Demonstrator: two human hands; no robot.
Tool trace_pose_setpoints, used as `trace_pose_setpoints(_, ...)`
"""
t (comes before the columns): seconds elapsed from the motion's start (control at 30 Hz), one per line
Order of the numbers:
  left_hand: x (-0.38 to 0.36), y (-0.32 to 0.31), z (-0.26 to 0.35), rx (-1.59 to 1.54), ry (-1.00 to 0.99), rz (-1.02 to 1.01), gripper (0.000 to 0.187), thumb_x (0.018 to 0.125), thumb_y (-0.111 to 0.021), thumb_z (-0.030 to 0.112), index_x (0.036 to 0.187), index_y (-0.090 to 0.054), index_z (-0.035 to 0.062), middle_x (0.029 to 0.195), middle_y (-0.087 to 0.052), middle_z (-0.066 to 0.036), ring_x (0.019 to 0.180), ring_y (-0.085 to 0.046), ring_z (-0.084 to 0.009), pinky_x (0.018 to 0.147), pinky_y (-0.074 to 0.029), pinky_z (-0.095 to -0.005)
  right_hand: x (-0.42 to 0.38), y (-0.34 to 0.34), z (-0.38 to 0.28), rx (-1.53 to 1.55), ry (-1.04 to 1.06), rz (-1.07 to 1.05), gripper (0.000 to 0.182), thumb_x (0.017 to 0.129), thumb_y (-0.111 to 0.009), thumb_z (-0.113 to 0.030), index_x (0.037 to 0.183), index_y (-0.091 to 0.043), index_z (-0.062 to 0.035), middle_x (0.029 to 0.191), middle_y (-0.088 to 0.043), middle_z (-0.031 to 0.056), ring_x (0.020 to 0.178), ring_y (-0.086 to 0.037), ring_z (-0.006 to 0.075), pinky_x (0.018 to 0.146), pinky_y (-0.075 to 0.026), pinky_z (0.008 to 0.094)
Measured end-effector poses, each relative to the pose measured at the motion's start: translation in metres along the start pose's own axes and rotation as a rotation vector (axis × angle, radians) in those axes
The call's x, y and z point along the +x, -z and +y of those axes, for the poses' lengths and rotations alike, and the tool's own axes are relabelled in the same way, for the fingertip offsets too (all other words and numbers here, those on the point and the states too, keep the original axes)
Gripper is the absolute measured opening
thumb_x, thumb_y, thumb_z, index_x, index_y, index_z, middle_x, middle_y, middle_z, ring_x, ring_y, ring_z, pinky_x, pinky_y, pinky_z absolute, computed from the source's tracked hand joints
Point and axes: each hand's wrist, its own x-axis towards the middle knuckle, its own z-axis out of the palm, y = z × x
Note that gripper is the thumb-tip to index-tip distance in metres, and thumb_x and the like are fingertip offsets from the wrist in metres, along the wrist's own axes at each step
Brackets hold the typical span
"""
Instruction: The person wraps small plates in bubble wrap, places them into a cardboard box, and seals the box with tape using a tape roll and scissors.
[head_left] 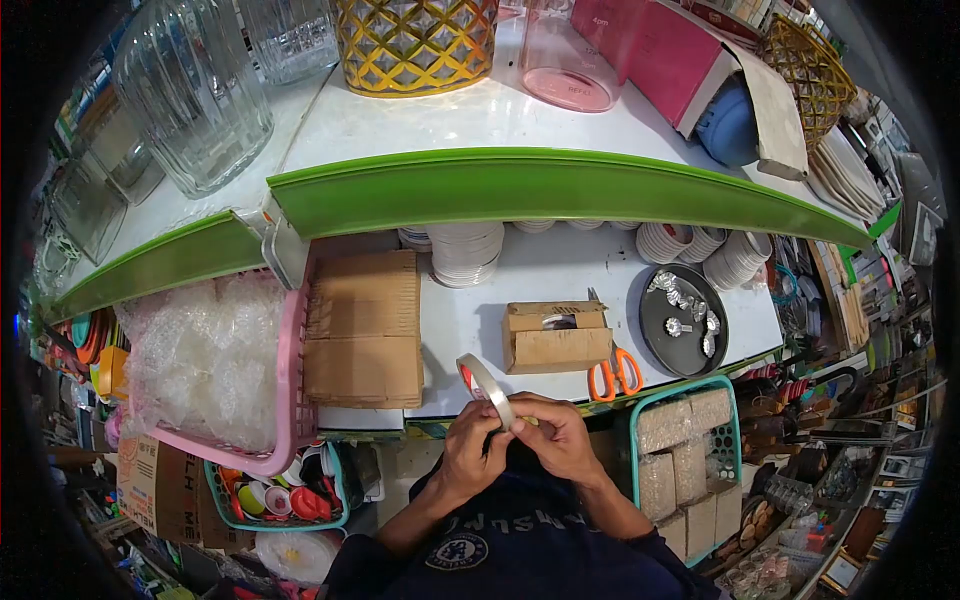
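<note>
Close to my chest I hold a roll of clear tape (487,388) upright between both hands. My left hand (474,447) is closed around the lower part of the roll. The fingers of my right hand (556,434) pinch at the roll's lower right edge, perhaps on the tape end, which is too small to make out. Just beyond the hands, a small cardboard box (556,345) lies on the white shelf, with something pale showing through its opening. Orange-handled scissors (614,376) rest against its right side, blades partly hidden.
A black round tray (655,338) holds several small silvery metal pieces. Left are a larger cardboard box (362,365) and a pink basket (290,370) of bubble-wrapped items. A teal basket (735,420) of wrapped packages stands right. The green-edged upper shelf (560,187) carries glassware overhead.
</note>
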Motion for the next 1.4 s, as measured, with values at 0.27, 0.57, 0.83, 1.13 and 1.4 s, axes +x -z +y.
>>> trace_pose_setpoints(0.27,0.003,0.0,0.004,-0.011,0.062,-0.005,0.022,0.08,-0.069,-0.003,0.095,-0.052,0.0001,0.089,-0.062,-0.019,0.079,-0.063,-0.0372,0.07,-0.05,-0.0427,0.003,0.004,-0.005,0.086,-0.069,-0.028,0.025,0.095,-0.058,-0.006,0.118,-0.065,-0.0005,0.114,-0.067,0.0125,0.103,-0.062,0.018,0.088,-0.047,0.0309)
trace_pose_setpoints(0.57,0.003,-0.004,0.003,-0.002,0.031,0.004,0.019,0.081,-0.066,-0.003,0.094,-0.052,0.0009,0.086,-0.063,-0.017,0.079,-0.063,-0.0369,0.07,-0.051,-0.0432,0.004,0.008,0.001,0.01,0.009,-0.051,0.026,0.093,-0.061,-0.006,0.118,-0.065,-0.001,0.111,-0.067,0.0106,0.099,-0.061,0.017,0.085,-0.047,0.0296)
trace_pose_setpoints(0.83,0.006,-0.005,0.003,0.09,-0.051,0.031,0.02,0.08,-0.064,-0.004,0.095,-0.052,0.0005,0.089,-0.064,-0.019,0.081,-0.064,-0.0389,0.073,-0.052,-0.0449,0.003,0.005,0.002,-0.051,0.028,-0.009,0.026,0.092,-0.063,-0.007,0.117,-0.066,-0.0019,0.107,-0.068,0.0099,0.084,-0.058,0.0148,0.077,-0.047,0.0292)
trace_pose_setpoints(1.13,0.005,-0.004,0.008,0.091,0.075,-0.011,0.022,0.081,-0.066,-0.002,0.101,-0.057,-0.0016,0.088,-0.065,-0.018,0.078,-0.065,-0.0373,0.068,-0.052,-0.0421,0.002,0.004,0.005,-0.082,-0.026,0.092,0.028,0.089,-0.066,-0.007,0.115,-0.065,0.0005,0.104,-0.068,0.0113,0.095,-0.064,0.0176,0.083,-0.049,0.0294)
trace_pose_setpoints(1.4,0.002,0.006,0.014,0.097,0.249,-0.122,0.022,0.085,-0.069,0.003,0.105,-0.062,-0.0037,0.088,-0.07,-0.017,0.08,-0.071,-0.026,0.07,-0.054,-0.0339,0.009,0.024,-0.025,-0.796,0.311,0.136,0.025,0.072,-0.08,-0.01,0.096,-0.074,-0.0055,0.098,-0.069,0.0072,0.085,-0.067,0.0214,0.073,-0.052,0.0308)
